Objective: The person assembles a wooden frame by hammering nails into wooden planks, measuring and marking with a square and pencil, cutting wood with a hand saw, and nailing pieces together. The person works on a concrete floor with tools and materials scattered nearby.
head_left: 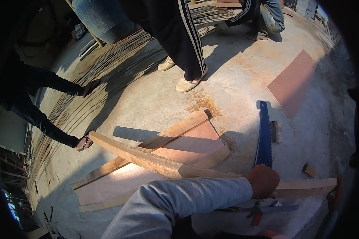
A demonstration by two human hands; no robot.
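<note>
Clearly your left hand gripped the plank beside the saw, whose teeth could nick you; your right hand was unseen.

Rough-sawn wood, painted steel and dusty concrete.

The long plank is bare, rough-sawn timber, matt and pale; the plywood sheet under it looks smoother, pinkish and dull. The handsaw has a blue painted metal blade with a slight sheen. The concrete floor is grey, gritty and stained, with sawdust. The sleeve seems soft grey knit cloth.
</note>
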